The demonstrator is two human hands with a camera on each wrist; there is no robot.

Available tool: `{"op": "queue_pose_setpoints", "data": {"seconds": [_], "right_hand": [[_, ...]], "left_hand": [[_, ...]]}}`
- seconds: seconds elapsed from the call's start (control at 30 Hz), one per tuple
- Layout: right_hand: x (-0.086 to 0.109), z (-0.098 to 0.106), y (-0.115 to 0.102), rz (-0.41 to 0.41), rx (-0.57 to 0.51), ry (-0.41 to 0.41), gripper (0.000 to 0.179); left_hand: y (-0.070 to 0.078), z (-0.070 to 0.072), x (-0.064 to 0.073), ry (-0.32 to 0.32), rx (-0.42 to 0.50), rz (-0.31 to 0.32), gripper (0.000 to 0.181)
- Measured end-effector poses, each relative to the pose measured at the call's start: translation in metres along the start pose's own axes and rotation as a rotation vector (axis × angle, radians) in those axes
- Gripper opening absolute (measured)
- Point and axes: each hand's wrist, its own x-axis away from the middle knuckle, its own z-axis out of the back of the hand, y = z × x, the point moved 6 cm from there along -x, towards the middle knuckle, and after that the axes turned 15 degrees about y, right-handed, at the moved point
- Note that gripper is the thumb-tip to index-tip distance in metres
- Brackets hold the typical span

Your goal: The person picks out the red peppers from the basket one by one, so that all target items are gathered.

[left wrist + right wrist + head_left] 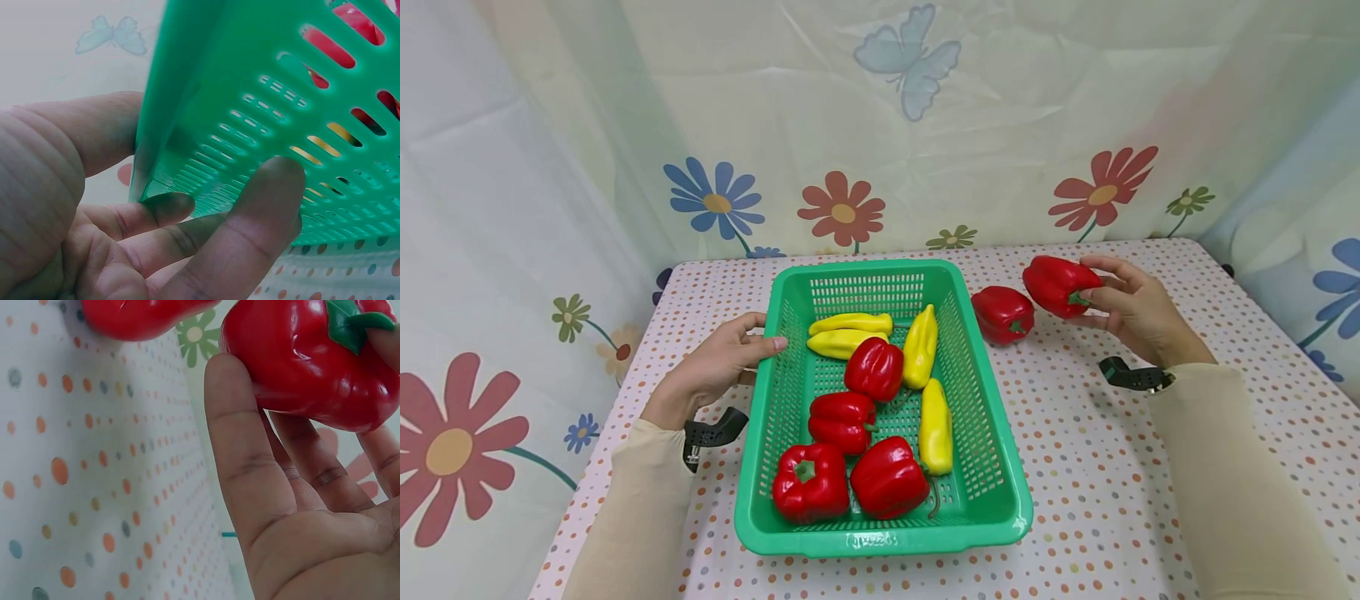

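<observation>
Soft, even light brightens my head view, glare spotting the perforated green plastic basket (1019, 525) near four o'clock; my left fingers (250, 244) look shadowed in the dimmer wrist view.

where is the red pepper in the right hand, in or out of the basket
Out. In the head view, the right hand holds the red pepper to the right of the green basket.

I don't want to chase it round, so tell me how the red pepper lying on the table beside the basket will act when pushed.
The red pepper may rock or roll unevenly, since its sides are rounded but lobed. Its glossy surface looks smooth, so it could slip. Pushed left, it would probably soon meet the green basket close beside it.
</observation>
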Motion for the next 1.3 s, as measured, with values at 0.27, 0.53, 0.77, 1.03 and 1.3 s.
{"op": "queue_pose_setpoints", "data": {"seconds": [0.27,0.53,0.77,1.03,1.3], "right_hand": [[-0.005,0.008,0.014,-0.073,-0.026,0.010,0.046],[-0.008,0.012,0.023,-0.093,0.005,0.042,0.043],[-0.012,0.013,0.031,-0.116,0.069,0.057,0.050],[-0.015,0.014,0.037,-0.125,0.136,0.067,0.049],[-0.016,0.012,0.039,-0.091,0.258,0.079,0.050]], "left_hand": [[0.001,-0.001,-0.001,0.002,-0.001,-0.004,0.050],[0.000,0.000,-0.001,0.005,0.001,0.000,0.050],[0.000,-0.001,-0.001,0.001,0.002,-0.003,0.050],[-0.001,-0.001,-0.001,-0.002,0.006,0.001,0.052],[-0.001,-0.001,-0.001,-0.002,0.007,0.000,0.053]]}}
